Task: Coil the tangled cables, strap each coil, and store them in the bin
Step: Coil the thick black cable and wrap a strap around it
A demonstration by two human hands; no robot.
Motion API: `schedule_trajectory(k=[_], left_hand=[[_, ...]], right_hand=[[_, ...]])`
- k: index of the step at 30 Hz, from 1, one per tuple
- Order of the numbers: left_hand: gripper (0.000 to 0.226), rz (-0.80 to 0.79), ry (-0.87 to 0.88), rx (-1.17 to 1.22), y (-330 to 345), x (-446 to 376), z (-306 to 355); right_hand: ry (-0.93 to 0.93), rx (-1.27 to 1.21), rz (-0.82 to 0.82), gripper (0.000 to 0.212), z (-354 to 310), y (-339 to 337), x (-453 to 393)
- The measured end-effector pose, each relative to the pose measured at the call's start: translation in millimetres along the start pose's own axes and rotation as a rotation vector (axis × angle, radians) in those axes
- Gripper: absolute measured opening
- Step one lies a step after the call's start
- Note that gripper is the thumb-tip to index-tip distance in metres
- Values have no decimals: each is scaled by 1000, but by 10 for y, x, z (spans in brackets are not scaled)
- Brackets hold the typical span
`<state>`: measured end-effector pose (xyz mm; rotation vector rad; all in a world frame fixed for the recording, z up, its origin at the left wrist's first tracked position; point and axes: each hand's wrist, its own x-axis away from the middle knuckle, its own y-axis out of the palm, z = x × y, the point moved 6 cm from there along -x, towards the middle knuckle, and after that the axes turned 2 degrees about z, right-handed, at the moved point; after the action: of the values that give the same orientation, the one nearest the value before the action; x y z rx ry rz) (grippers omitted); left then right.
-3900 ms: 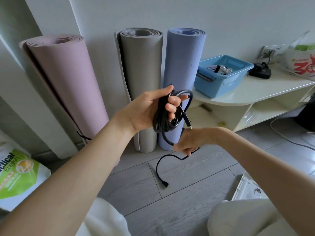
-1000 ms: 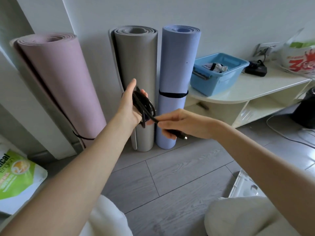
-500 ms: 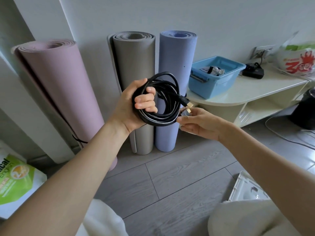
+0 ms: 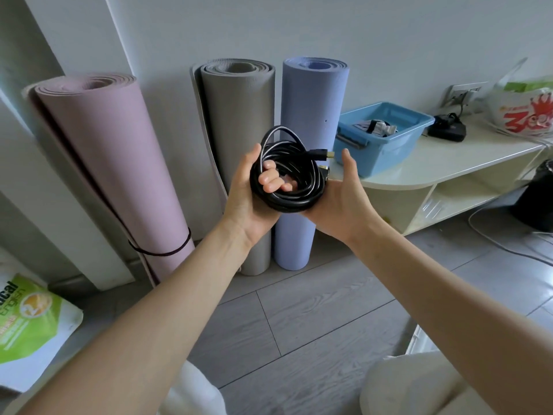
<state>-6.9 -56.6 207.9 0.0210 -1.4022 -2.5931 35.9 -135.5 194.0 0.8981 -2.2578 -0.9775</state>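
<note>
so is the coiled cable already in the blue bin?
No, the black cable coil is held in the air between the left hand and right hand, short of the blue bin on the shelf.

1 black cable coil [image 4: 288, 178] w/ 2 plugs, round left-hand fingers [image 4: 270, 182]. 3 rolled mats behind fingers. 1 blue bin [image 4: 386, 145], right of fingers. 2 printed bags.

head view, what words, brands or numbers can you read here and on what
"ical", cut off by the frame edge: green and white bag on the floor.
Smaller print under it: too blurred to read.
Red print, perhaps "360": plastic bag on the shelf unit, not legible for sure.
Nothing readable on the black cable coil.
</note>
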Motion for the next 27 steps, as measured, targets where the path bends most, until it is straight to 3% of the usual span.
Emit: schedule_trajectory(k=[4, 8, 10, 13, 15, 20, 27], left_hand=[[33, -18, -28, -121, -49, 42, -55], [26, -63, -155, -447, -132, 75, -210], [30, -6, -181, -640, -217, 63, -178], [46, 30, -263, -759, -260, 71, -154], [46, 55, -298, -823, -271, 77, -174], [16, 130, -223, -691, -229, 21, -208], [18, -1, -180, -479, -135, 21, -234]], right_hand=[[-84, 164, 84, 63, -1, -80, -61], [-135, 388, 437, 51, -67, -426, -15], [-157, 547, 557, 46, -159, -538, 74], [-181, 741, 580, 41, -208, -573, 138], [-200, 812, 567, 37, -194, -585, 145], [-169, 784, 563, 32, -183, -615, 139], [-283, 739, 551, 25, -317, -503, 138]])
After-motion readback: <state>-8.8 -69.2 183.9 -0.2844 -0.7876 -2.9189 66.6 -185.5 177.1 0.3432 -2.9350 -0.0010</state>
